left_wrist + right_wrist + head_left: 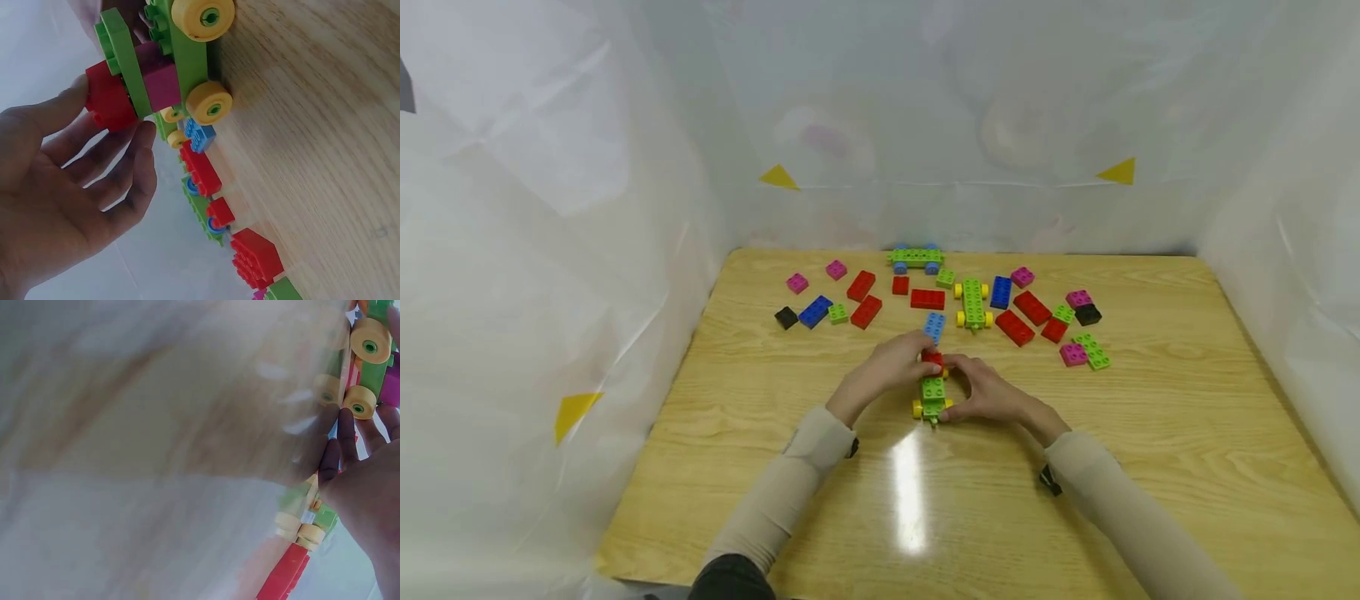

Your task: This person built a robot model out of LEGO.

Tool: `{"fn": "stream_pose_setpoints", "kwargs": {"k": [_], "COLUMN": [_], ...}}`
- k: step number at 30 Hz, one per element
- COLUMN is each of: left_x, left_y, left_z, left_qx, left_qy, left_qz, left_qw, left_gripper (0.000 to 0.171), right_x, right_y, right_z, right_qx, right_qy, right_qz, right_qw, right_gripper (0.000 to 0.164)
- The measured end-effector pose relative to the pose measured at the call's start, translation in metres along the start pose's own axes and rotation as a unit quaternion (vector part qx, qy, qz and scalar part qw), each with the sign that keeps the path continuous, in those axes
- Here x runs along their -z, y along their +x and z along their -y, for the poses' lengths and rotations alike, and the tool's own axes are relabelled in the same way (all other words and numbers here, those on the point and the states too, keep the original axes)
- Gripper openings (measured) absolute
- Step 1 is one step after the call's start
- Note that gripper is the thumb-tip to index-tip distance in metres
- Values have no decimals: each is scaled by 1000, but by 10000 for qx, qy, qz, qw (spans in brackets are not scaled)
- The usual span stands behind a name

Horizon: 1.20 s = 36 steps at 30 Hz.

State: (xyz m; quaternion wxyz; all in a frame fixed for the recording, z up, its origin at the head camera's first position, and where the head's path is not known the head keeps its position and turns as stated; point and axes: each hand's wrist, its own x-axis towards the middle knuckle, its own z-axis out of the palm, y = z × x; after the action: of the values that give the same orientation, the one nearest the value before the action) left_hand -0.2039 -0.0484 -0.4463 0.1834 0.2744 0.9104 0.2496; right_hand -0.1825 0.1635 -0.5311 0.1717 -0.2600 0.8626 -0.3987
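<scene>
Three wheeled cars (934, 410); loose, seven red bricks (928, 299), five pink bricks (1073, 354), four green bricks (1091, 352), two dark-blue bricks (1001, 292), two black bricks (786, 317), one light-blue brick (934, 326); three yellow triangles (779, 177).

Right fingers (347, 434) at green base (374, 377), yellow wheels (360, 402), red brick (282, 575)

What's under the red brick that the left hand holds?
A green brick, then a magenta brick, on a green base with yellow wheels. The faces where they join are covered from view.
</scene>
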Motion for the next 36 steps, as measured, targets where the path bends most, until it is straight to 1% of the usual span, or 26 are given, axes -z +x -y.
{"fn": "stream_pose_setpoints", "kwargs": {"k": [3, 6, 14, 21, 25, 29, 32, 36], "left_x": [1, 0, -3, -4, -6, -9, -8, -2], "left_y": [0, -1, -4, -3, -4, -6, -8, -10], "left_z": [-3, -2, 1, 1, 2, 5, 7, 13], "left_qx": [95, 132, -83, -72, -5, 71, 98, 144], "left_qy": [158, 162, -16, 59, 166, 347, 424, 458], "left_qz": [-12, -13, -89, -132, -123, -95, -192, -357], "left_qw": [9998, 9998, 9999, 9999, 9998, 9993, 9989, 9982], "left_gripper": [18, 19, 19, 21, 22, 21, 19, 18], "right_x": [0, -2, -5, -3, -6, -9, -7, -3], "right_y": [0, 0, -2, -3, -3, -4, -4, -1], "right_z": [-1, -1, -1, 4, 5, 6, 9, 10], "right_qx": [-29, -48, -143, -218, -175, -105, -97, -112], "right_qy": [-53, -111, -184, -272, -535, -811, -805, -908], "right_qz": [-19, -15, -40, -6, 22, 133, 88, 11], "right_qw": [10000, 9999, 9997, 9994, 9984, 9966, 9967, 9958], "right_gripper": [87, 88, 90, 91, 94, 101, 103, 99]}}
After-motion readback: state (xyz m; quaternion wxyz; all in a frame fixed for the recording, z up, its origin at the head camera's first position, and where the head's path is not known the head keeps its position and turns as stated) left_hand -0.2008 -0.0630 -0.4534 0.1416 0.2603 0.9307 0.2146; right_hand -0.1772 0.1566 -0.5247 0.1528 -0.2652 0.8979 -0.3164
